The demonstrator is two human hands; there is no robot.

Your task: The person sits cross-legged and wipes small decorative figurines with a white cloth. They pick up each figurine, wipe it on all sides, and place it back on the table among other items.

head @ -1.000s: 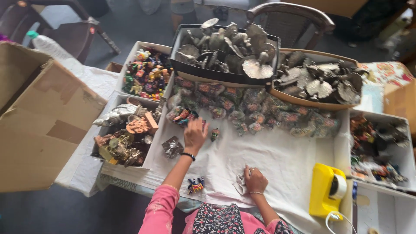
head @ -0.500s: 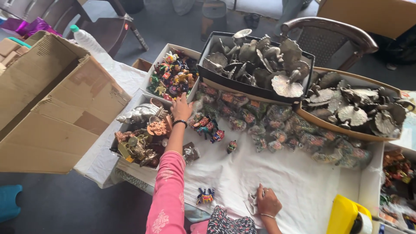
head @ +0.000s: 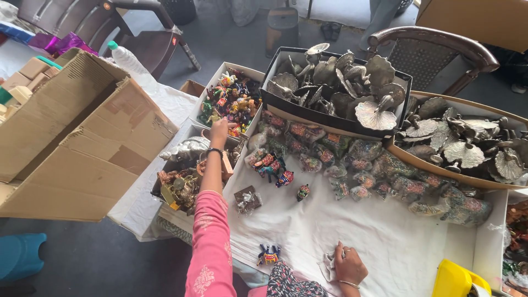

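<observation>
My left hand (head: 219,132), in a pink sleeve with a dark wristband, stretches out to the near edge of a white box of small colourful figurines (head: 231,102); whether its fingers grip one I cannot tell. My right hand (head: 348,265) rests on the white cloth (head: 352,231) near me, closed on a small crumpled clear wrapper (head: 329,266). A tiny colourful animal figurine (head: 269,255) stands just left of that hand. More painted figurines (head: 272,166) lie on the cloth between my hands.
A black tray of silver metal leaf pieces (head: 341,88) sits at the back, a wooden tray of similar pieces (head: 467,143) to its right. A row of wrapped figurines (head: 374,170) crosses the cloth. Big cardboard box (head: 71,132) at left, yellow object (head: 456,280) bottom right, chairs behind.
My left hand has reached further forward and left, from the cloth's figurines to the box of colourful figurines. The view has shifted left. My right hand stays on the cloth.
</observation>
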